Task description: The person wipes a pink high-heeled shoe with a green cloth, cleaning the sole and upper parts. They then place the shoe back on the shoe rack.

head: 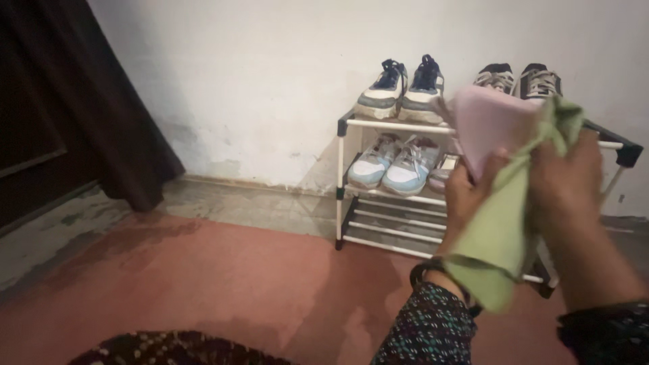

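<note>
My left hand (466, 192) holds up a pale pink shoe (488, 125), sole side toward me, in front of a shoe rack. My right hand (566, 181) presses a light green cloth (499, 230) against the shoe; the cloth drapes down over my left wrist. Both hands are raised at the right of the view, and both sleeves are dark with small dots.
A white-tube shoe rack (392, 124) stands against a white wall. Navy and white sneakers (400, 88) and grey sneakers (517, 80) sit on top; light blue sneakers (392, 164) sit on the middle shelf. A dark curtain (88, 94) hangs at left. The floor (223, 270) is red.
</note>
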